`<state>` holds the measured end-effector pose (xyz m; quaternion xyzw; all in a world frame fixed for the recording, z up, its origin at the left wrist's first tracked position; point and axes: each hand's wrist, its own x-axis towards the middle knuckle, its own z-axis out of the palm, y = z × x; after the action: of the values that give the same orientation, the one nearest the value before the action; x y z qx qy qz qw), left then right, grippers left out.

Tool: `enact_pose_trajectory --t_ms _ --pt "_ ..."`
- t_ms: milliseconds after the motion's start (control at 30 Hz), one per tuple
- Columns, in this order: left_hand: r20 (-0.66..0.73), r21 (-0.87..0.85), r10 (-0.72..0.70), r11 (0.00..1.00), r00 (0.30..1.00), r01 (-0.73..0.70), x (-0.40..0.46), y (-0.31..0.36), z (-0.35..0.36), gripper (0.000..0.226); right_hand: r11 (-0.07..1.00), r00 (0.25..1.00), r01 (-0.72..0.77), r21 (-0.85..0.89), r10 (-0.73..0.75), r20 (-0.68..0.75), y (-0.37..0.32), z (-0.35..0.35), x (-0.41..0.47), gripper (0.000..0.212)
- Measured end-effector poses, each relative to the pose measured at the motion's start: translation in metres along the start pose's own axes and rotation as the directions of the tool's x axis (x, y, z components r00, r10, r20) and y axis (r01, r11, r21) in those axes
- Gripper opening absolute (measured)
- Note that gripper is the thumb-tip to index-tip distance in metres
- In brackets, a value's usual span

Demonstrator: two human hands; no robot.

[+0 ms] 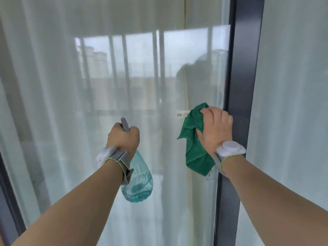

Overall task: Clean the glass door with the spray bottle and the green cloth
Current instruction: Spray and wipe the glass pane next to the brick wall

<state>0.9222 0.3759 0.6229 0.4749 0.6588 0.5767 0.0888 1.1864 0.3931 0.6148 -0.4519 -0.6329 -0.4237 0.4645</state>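
Two bare forearms reach up from the bottom edge toward the glass door (142, 86), each wearing a grey wrist strap with a yellow-green trim line. On the left wrist strap (118, 161) a pale fitting sticks out to the side; on the right wrist strap (229, 151) a round white puck sits on the back of the wrist.

The left hand (123, 137) is curled into a tight fist around the neck of the spray bottle (139, 181). The bottle's clear blue-tinted body hangs below the wrist with a shallow pool of liquid at its base, and its grey nozzle (125, 124) pokes up between the fingers, pointing at the glass. The bottle is held just short of the pane, though it is hard to judge how near.

The right hand (216, 126) lies flat with fingers together, palm pressing the green cloth (194, 141) against the glass next to the dark grey door frame (237, 107). The cloth is bunched, with one fold rising above the fingertips and a longer flap hanging down past the wrist. The fingertips reach the edge of the frame.

Behind the pane hangs a sheer white curtain (44, 103). The glass reflects a bright window with vertical bars, pale tower blocks and a dim outline of the person.
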Motion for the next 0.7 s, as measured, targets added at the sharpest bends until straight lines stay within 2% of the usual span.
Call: enact_pose_trajectory --t_ms 167,267,400,567,667,700 --pt "0.018 -0.048 0.068 0.997 0.998 -0.067 -0.003 -0.015 -0.006 0.011 0.991 0.991 -0.131 -0.011 0.131 0.019 -0.016 -0.002 -0.004 0.05" --pt "0.013 -0.069 0.048 0.996 0.999 -0.047 -0.001 -0.043 -0.018 0.008 0.998 0.998 -0.035 0.058 0.031 0.058 -0.055 0.004 -0.015 0.052" --pt "0.026 -0.165 0.01 0.986 1.0 -0.006 -0.001 -0.083 -0.036 0.019 0.977 0.973 0.047 0.207 -0.092 0.214 -0.128 0.012 -0.053 0.059" --pt "0.138 -0.228 -0.035 0.972 0.99 0.066 -0.006 -0.143 -0.081 0.01 0.955 0.871 0.067 0.29 -0.198 0.45 -0.23 0.039 -0.1 0.053" --pt "0.227 -0.206 -0.056 0.973 0.972 0.104 -0.007 -0.178 -0.1 0.021 0.947 0.765 0.052 0.316 -0.241 0.597 -0.278 0.051 -0.112 0.047" --pt "0.236 -0.199 -0.069 0.973 0.969 0.118 -0.004 -0.19 -0.108 0.024 0.94 0.751 0.07 0.334 -0.27 0.603 -0.296 0.059 -0.114 0.045"
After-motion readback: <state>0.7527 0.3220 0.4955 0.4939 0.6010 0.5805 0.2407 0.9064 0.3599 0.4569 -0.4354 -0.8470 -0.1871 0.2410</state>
